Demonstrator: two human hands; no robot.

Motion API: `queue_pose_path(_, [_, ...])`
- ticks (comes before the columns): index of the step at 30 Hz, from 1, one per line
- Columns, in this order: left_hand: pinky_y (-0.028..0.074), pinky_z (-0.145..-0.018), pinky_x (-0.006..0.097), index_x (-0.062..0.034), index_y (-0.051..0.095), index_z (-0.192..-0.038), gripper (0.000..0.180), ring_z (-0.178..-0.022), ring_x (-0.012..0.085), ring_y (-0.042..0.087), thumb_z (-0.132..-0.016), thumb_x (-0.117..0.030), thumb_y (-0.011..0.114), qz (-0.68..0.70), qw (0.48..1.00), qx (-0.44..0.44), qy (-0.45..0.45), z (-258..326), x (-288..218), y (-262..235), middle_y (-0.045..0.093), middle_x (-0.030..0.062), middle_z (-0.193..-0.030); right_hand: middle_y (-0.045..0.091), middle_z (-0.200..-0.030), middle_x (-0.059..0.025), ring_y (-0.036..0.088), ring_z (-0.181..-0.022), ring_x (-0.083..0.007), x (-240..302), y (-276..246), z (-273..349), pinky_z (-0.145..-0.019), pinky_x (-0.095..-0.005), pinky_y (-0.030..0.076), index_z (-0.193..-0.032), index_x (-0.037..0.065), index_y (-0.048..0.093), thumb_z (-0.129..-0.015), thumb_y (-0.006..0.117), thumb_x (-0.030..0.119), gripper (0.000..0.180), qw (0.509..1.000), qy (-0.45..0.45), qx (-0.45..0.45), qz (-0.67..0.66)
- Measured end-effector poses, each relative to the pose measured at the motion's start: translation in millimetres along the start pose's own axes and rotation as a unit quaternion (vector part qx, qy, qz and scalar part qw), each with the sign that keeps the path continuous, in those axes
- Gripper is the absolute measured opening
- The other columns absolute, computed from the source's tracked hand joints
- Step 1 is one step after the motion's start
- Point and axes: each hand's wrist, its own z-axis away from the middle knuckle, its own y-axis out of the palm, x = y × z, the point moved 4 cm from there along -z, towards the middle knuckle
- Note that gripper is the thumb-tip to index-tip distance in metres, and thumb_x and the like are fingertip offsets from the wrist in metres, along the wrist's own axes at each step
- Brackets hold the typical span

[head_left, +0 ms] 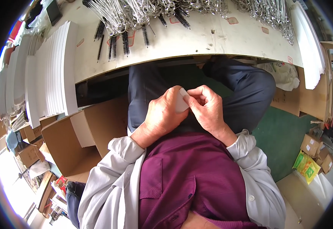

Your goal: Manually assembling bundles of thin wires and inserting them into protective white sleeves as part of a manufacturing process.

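Above my lap, in front of the table edge, my left hand (162,112) is closed around a small, smooth white piece (181,104). Its kind cannot be made out, since the fingers cover most of it. My right hand (207,108) meets it from the other side, thumb and fingers pinched together at the white piece's upper edge. Beyond both hands, on the table (246,44), lie many thin wire brushes (125,42) with black bristles. Their looped metal handles (136,15) are heaped toward the far side.
Upright white panels (54,72) stand stacked at the table's left end, more white sheets (307,49) at its right. An open cardboard box (69,139) sits by my left side. A dark phone-like slab (53,13) rests far left. Small cartons (312,145) and a yellow-green packet (306,166) lie right.
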Motion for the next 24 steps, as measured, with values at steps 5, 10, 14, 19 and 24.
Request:
queue_pose_path(5, [0.062, -0.07, 0.045, -0.0044, 0.058, -0.121, 0.053, -0.086, 0.0367, 0.074, -0.077, -0.018, 0.083, -0.01, 0.999, -0.024, 0.025, 2, -1, 1, 0.073, 0.016, -0.103, 0.073, -0.077, -0.0045, 0.065, -0.065, -0.0049, -4, -3, -2, -0.058, -0.0225, 0.052, -0.093, -0.002, 0.069, -0.096, 0.076, 0.01, 0.014, 0.998, 0.033, -0.013, -0.051])
queue_pose_path(10, [0.062, -0.07, 0.045, -0.0043, 0.059, -0.12, 0.05, -0.086, 0.0371, 0.074, -0.077, -0.017, 0.082, 0.006, 1.0, -0.019, 0.016, 3, -1, 0, 0.073, 0.0162, -0.103, 0.07, -0.072, -0.0028, 0.059, -0.058, -0.004, -10, -7, -3, -0.051, -0.0209, 0.046, -0.091, -0.001, 0.069, -0.096, 0.075, 0.012, 0.016, 0.992, 0.08, -0.008, -0.096])
queue_pose_path(14, [0.062, -0.07, 0.045, -0.0039, 0.059, -0.119, 0.05, -0.086, 0.0373, 0.074, -0.077, -0.017, 0.082, 0.014, 0.999, -0.023, 0.02, 3, -1, 1, 0.073, 0.0163, -0.102, 0.069, -0.07, -0.0023, 0.058, -0.056, -0.0042, -10, -8, -4, -0.05, -0.0204, 0.044, -0.089, -0.001, 0.069, -0.097, 0.075, 0.013, 0.017, 0.992, 0.083, -0.01, -0.092])
queue_pose_path(19, [0.062, -0.077, 0.044, -0.0034, 0.06, -0.125, 0.057, -0.092, 0.0377, 0.074, -0.077, -0.018, 0.086, 0.017, 1.0, -0.003, 0.012, 6, 4, 4, 0.074, 0.018, -0.105, 0.069, -0.07, -0.0018, 0.058, -0.056, -0.0038, -11, -9, -4, -0.05, -0.0208, 0.044, -0.086, 0.0, 0.069, -0.096, 0.076, 0.013, 0.018, 0.989, 0.102, -0.025, -0.101])
queue_pose_path(24, [0.062, -0.07, 0.046, -0.0031, 0.06, -0.12, 0.052, -0.086, 0.0365, 0.074, -0.075, -0.016, 0.082, 0.004, 0.999, -0.034, 0.027, 6, 2, 3, 0.073, 0.0169, -0.101, 0.069, -0.069, -0.002, 0.06, -0.058, -0.0045, -9, -5, 0, -0.052, -0.0224, 0.046, -0.083, -0.001, 0.069, -0.096, 0.075, 0.012, 0.019, 0.998, 0.031, -0.05, -0.014])
